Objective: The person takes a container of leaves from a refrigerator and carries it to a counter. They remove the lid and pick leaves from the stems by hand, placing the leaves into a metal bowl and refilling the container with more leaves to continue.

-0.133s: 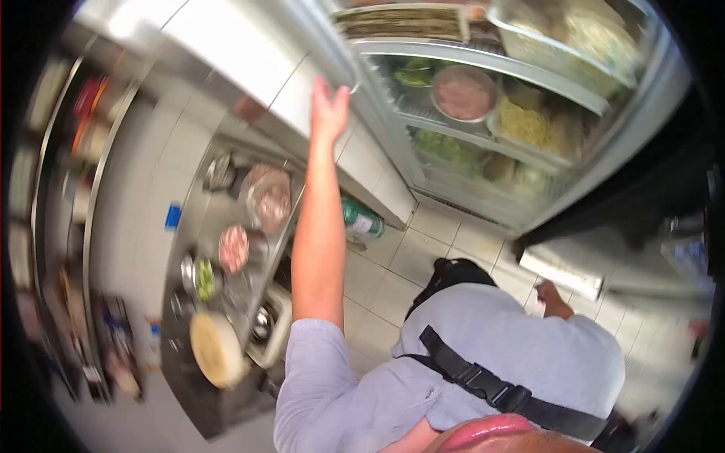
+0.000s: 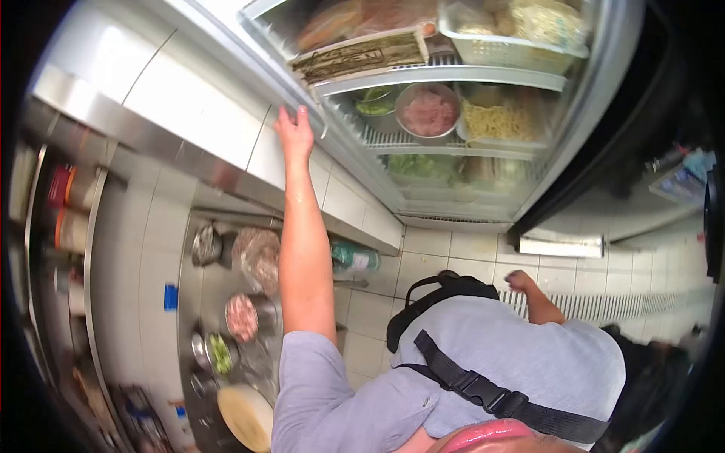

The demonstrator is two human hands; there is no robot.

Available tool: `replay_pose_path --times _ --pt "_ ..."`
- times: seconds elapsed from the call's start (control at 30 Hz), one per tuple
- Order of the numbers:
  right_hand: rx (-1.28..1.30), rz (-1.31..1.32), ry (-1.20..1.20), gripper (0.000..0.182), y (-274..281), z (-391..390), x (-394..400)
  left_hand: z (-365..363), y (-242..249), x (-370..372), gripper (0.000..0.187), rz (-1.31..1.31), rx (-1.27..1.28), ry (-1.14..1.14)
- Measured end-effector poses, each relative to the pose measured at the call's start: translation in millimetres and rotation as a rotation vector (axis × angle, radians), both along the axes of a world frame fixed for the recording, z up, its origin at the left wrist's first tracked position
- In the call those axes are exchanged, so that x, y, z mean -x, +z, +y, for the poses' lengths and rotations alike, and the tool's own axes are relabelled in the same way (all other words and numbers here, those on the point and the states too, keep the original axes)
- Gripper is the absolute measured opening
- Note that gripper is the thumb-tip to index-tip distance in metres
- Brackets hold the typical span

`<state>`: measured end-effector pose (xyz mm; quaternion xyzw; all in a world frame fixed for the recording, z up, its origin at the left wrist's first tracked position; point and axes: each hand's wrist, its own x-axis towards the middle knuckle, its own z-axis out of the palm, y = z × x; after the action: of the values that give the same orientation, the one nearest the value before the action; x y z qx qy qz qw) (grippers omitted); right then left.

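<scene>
My left arm is stretched forward, and my left hand is at the left edge of a glass-fronted refrigerator, close to its door handle. Its thumb and fingers are spread, with nothing between them. Behind the glass are a metal bowl of pink meat, yellow noodles, a white basket with bagged food, and green leaves on the lowest level. Low at my right side hangs my right hand, small in view, its fingers curled in with nothing showing in them.
To my left, a steel counter holds a bowl of meat, a bowl of chopped greens, a bagged lump and a round board. Shelving stands beyond it. A green-wrapped pack is beneath the wall ledge.
The view has turned, shifting the refrigerator and my left hand leftward in the picture. My left hand stays spread near the door edge. More of the right forearm shows.
</scene>
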<state>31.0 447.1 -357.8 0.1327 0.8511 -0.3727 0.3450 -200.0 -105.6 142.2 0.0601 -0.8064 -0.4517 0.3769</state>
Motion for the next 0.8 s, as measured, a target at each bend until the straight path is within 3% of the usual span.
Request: replay_pose_path --times 0.07,0.1,0.17,0.23,0.37,0.5,0.53,0.63,0.7,0.73,0.77,0.8 --pt "0.336 -0.083 -0.195 0.035 43 -119 -80 -25 6 -18 0.071 -0.087 0.095 0.03" --pt "0.374 -0.055 -0.239 0.037 47 -138 -91 -34 -6 -5 0.069 -0.023 0.032 0.063" --pt "0.338 0.103 -0.31 0.037 59 -175 -123 -53 -22 0 0.067 0.018 -0.027 0.056" --pt "0.321 0.175 -0.463 0.037 65 -201 -169 -56 -17 8 0.067 0.237 0.078 0.138" --pt "0.413 0.27 -0.868 0.029 65 -245 -292 -50 -12 21 0.072 0.164 0.049 0.009" --pt "0.414 0.019 -0.877 0.015 25 -267 -445 -67 3 24 0.073 0.054 -0.419 -0.442" --pt "0.357 -0.055 -1.0 0.017 57 -282 -465 -71 6 19 0.07 0.03 -0.344 -0.419" --pt "0.348 -0.106 -1.03 0.024 66 -285 -489 -72 2 18 0.067 0.162 -0.238 -0.326" --pt "0.249 -0.078 -0.938 0.02 55 -282 -490 -61 -2 -6 0.062 0.201 -0.213 -0.266" --pt "0.059 0.004 -0.7 0.024 43 -273 -480 -52 -1 -40 0.061 0.16 -0.255 -0.141" --pt "0.115 0.013 -0.741 0.027 44 -271 -466 -45 -3 -79 0.061 0.109 -0.288 -0.014" --pt "0.125 0.111 -0.699 0.023 61 -273 -446 -43 -4 -119 0.05 0.105 -0.268 -0.053"
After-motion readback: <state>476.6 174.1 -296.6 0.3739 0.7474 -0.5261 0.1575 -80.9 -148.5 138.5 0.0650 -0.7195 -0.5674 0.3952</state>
